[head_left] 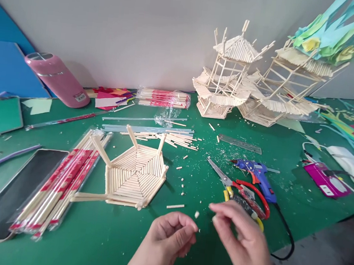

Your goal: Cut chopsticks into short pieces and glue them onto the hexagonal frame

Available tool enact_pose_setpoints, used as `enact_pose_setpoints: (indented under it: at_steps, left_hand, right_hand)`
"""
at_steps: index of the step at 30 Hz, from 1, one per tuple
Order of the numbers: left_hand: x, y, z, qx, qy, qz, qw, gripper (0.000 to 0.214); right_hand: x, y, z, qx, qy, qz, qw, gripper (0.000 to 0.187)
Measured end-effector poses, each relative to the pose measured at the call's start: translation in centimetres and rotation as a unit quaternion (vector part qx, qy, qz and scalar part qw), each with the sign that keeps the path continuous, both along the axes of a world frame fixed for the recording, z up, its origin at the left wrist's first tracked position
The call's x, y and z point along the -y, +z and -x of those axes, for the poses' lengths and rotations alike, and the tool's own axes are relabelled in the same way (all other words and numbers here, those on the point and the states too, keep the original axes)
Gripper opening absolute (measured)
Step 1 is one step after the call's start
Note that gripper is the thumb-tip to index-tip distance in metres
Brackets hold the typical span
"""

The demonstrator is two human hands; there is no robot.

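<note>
My left hand [171, 235] hovers low over the green mat with its fingers curled and thumb pressed to the fingertips, pinching something tiny that I cannot make out. My right hand [239, 234] is beside it, fingers bent and drawn together, empty as far as I can see. A small pale wood chip [196, 214] lies on the mat between the two hands. Just left of and beyond my hands sits a hexagonal roof piece [134, 174] made of glued sticks, with several sticks jutting upward.
Red-handled scissors [237, 187], a blue glue gun [259, 177] with its black cord, a clear ruler [240, 144]. Wrapped chopstick bundles [60, 183] on the left, another [163, 98] farther back. Two stick pagodas [227, 74] at the back. Pink bottle [56, 77], magenta device [326, 180], black tablet [8, 199].
</note>
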State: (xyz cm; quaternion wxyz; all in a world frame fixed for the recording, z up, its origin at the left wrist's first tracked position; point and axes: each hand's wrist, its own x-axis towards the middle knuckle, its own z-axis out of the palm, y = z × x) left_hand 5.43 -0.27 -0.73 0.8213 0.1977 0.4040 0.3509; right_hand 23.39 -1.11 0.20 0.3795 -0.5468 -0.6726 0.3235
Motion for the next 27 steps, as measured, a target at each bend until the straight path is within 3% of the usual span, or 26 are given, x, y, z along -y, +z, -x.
enact_pose_setpoints:
  at_steps: [3,8,11,13,15,17,18,20,21,23,27]
  left_hand:
    - [-0.5,0.2,0.0,-0.005,0.02,0.019,1.0,0.026]
    - [-0.5,0.0,0.3,-0.063,0.027,0.025,0.997,0.025]
    - [-0.5,0.1,0.7,-0.147,0.004,-0.058,0.987,0.023]
    - [-0.7,0.4,0.8,-0.236,-0.025,-0.167,0.957,0.021]
    - [-1.4,0.7,0.5,-0.333,-0.06,-0.304,0.891,0.022]
    - [-2.6,1.0,-0.4,-0.423,-0.103,-0.437,0.787,0.025]
    - [-3.2,1.0,-1.1,-0.475,-0.119,-0.495,0.718,0.024]
    - [-4.7,0.9,-2.5,-0.594,-0.184,-0.569,0.539,0.021]
    - [-5.5,0.7,-3.2,-0.61,-0.188,-0.575,0.511,0.019]
    - [-6.9,0.4,-4.6,-0.624,-0.194,-0.584,0.482,0.017]
    - [-8.8,-0.6,-6.8,-0.639,-0.208,-0.592,0.445,0.018]
  right_hand:
    - [0.0,-0.4,-2.8,0.1,-0.096,-0.029,0.99,0.016]
    - [-0.6,-1.0,-3.9,0.18,-0.12,-0.022,0.976,0.015]
    - [-1.3,-1.3,-3.5,0.199,-0.122,-0.025,0.972,0.017]
    - [-1.6,-1.6,-3.9,0.212,-0.131,-0.02,0.968,0.018]
    - [-1.7,-2.0,-4.6,0.229,-0.147,-0.012,0.962,0.021]
    - [-1.6,-2.4,-5.5,0.247,-0.161,-0.001,0.956,0.024]
    - [-1.5,-2.5,-5.8,0.254,-0.164,0.004,0.953,0.026]
    - [-1.1,-2.7,-6.3,0.265,-0.165,0.014,0.95,0.027]
    - [-0.9,-2.8,-6.4,0.268,-0.164,0.017,0.949,0.028]
    - [-0.6,-2.9,-6.4,0.27,-0.162,0.023,0.949,0.027]
    - [-0.3,-3.2,-6.3,0.26,-0.159,0.026,0.952,0.027]
